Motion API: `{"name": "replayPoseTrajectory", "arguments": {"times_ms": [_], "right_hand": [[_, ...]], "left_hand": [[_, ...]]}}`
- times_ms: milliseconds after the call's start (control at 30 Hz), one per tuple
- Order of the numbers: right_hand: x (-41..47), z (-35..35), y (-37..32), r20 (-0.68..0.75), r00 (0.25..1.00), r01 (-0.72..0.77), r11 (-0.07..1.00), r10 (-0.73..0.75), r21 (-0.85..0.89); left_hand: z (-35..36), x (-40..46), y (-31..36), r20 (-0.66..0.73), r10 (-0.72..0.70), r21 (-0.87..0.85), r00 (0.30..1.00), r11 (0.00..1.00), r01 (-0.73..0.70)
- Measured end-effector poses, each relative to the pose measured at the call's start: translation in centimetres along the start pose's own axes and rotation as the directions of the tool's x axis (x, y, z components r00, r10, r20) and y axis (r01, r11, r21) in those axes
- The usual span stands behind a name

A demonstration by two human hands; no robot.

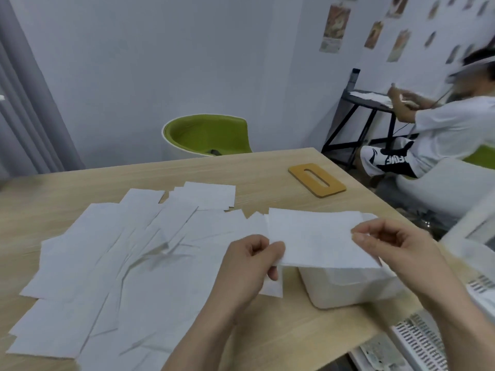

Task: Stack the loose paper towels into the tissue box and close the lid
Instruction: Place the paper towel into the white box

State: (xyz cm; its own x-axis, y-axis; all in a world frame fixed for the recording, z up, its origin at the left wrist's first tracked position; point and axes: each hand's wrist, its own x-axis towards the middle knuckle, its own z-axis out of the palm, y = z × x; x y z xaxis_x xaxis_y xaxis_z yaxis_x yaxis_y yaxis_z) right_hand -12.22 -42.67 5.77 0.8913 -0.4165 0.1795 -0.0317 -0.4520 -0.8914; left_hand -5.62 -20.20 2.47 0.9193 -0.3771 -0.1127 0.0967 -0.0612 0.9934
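Note:
I hold one white paper towel (316, 236) flat above the open white tissue box (345, 287). My left hand (249, 266) pinches its left edge. Its right edge is pinched by my right hand (393, 245). The towel hides most of the box's opening. Several loose paper towels (120, 253) lie spread and overlapping on the wooden table (267, 336) to the left of the box. The box's wooden lid (317, 179), with an oval slot, lies flat at the table's far right corner.
A green and white chair (207, 135) stands behind the table. Another person (439, 129) sits at a small black table at the right. White slotted baskets (434, 341) sit beyond the table's right edge, close to my right arm.

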Motion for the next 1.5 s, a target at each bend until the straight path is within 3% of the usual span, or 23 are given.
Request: {"name": "replayPoseTrajectory", "arguments": {"times_ms": [133,267,500,967,1133,1300,1500], "right_hand": [[1.8,-3.2,1.5,-0.059,0.996,-0.067,0.998,0.065,-0.022],[2.5,-5.1,2.9,-0.067,0.993,-0.096,0.995,0.094,-0.033],[2.8,-5.8,4.6,-0.030,0.994,-0.108,0.994,0.107,-0.011],[3.5,-6.0,6.5,0.066,0.991,-0.094,0.956,0.116,-0.277],[3.6,-5.8,6.6,0.013,0.994,-0.089,0.863,0.110,-0.497],[3.3,-5.6,6.0,0.036,0.994,-0.062,0.824,0.099,-0.564],[3.2,-5.6,5.6,0.047,0.994,-0.043,0.770,0.095,-0.637]], "left_hand": [[4.0,1.8,0.6,0.016,0.048,0.172,0.999,0.984,-0.050],[6.7,2.7,0.3,-0.076,0.121,0.305,0.990,0.948,-0.092],[8.4,3.4,0.5,-0.131,0.160,0.167,0.978,0.976,-0.137],[8.7,2.9,-1.0,-0.085,0.151,0.337,0.985,0.935,-0.114],[8.8,3.0,-0.9,-0.063,0.181,0.461,0.982,0.877,-0.132],[8.8,2.9,-0.8,-0.025,0.194,0.547,0.981,0.824,-0.149],[8.6,2.9,-1.1,-0.001,0.203,0.529,0.979,0.831,-0.171]]}}
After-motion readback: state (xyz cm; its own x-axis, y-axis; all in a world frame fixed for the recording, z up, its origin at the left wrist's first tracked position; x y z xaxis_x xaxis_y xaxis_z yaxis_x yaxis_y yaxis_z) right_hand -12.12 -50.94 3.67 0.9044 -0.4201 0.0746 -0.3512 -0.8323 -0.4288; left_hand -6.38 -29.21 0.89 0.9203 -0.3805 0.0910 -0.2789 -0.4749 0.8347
